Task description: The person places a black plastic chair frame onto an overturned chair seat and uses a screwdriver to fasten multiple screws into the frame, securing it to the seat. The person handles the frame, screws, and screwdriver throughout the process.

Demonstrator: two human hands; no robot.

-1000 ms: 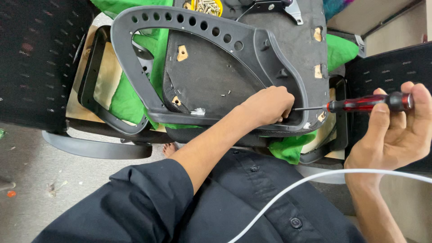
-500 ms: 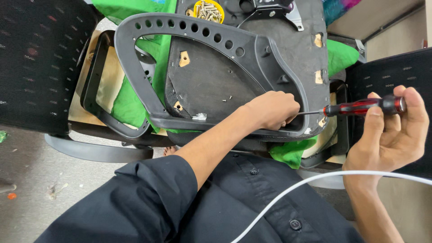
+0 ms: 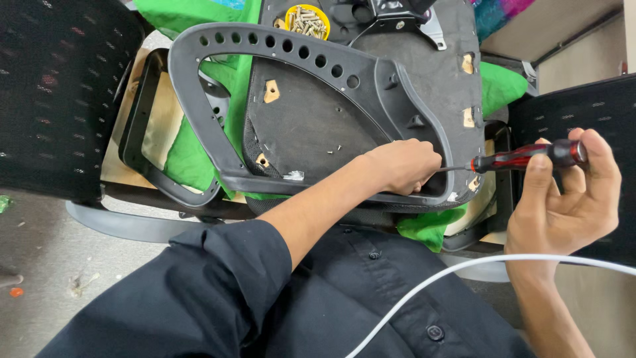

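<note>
The left hand [image 3: 401, 166] reaches in from the lower left across the centre of the frame, forearm bare below a rolled black sleeve [image 3: 225, 278], and curls into a tight grip low on the grey plastic armrest frame [image 3: 218, 119], knuckles up, just where the metal tip of the screwdriver [image 3: 523, 157] meets it. The right hand [image 3: 563, 199] sits at the right edge, palm turned toward the camera, fingers loosely wrapped around the handle's end, thumb lying along it. The screwdriver lies nearly level, its handle glossy red and black, its thin shaft vanishing behind the left fingers. The armrest frame is a smooth curved loop with a row of round holes along its upper bar. It lies over the underside of a chair seat [image 3: 318, 126], covered in dull black fabric with small cut-outs showing pale wood. Green cloth [image 3: 192, 166] lies beneath. A round yellow dish of screws [image 3: 307, 21] rests at the top centre. A white cable [image 3: 464, 272] arcs across the lower right.
</note>
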